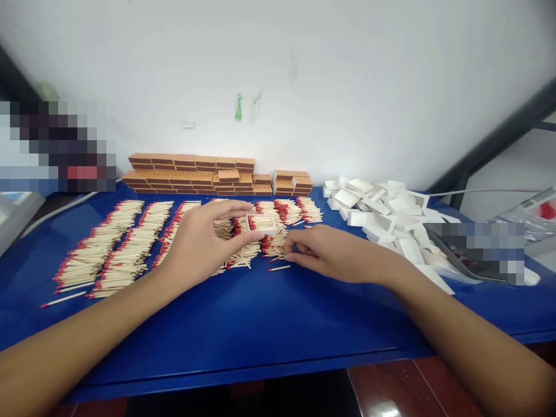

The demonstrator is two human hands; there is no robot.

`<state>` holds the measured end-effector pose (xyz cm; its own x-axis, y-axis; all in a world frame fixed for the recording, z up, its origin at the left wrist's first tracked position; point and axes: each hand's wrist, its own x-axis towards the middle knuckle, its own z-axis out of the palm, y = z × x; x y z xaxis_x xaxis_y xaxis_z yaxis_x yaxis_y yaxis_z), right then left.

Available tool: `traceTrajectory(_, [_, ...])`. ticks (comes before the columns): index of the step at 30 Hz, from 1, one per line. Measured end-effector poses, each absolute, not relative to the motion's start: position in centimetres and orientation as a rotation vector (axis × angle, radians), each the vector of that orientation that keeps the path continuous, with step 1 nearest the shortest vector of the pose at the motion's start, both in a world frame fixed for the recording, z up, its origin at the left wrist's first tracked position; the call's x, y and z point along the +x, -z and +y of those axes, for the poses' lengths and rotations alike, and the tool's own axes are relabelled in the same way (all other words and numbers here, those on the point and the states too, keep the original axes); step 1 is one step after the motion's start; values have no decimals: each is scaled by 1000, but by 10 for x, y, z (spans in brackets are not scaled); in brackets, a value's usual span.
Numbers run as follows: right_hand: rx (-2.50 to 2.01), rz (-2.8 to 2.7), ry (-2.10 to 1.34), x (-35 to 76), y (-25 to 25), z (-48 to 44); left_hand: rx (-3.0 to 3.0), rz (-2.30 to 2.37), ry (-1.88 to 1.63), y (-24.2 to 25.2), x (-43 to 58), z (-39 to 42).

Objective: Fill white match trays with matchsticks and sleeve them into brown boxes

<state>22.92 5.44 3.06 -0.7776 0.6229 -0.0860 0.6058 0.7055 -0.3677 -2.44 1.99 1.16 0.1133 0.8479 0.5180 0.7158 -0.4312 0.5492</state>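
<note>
Between thumb and fingers, my left hand (195, 234) grips a small white matchbox tray (270, 231) by its left end. Red-headed matches lie inside that tray, their heads to the left. My right hand (324, 249) is closed, its fingertips bent together at the right edge of a pile of matches (273, 246); whether a match is pinched in them is hidden. One loose match (279, 268) lies on the table just below these fingers. More rows of matches (124, 252) spread to the left, partly covered by my left hand and forearm.
Orange-brown matchboxes (174, 176) are stacked along the white wall. Right of the matches is a heap of empty white trays (382, 205), with a dark, partly blurred object (464, 255) beside it. The blue table's front edge (243, 370) runs below my forearms.
</note>
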Motion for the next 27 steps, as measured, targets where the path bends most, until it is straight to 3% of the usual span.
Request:
traceTrajectory(18, [-989, -2857, -724, 226, -32, 46, 2244, 1547, -1176, -7, -26, 21])
traceTrajectory(27, [-989, -2392, -533, 222, -29, 46, 2270, 1419, -1143, -5, -16, 15])
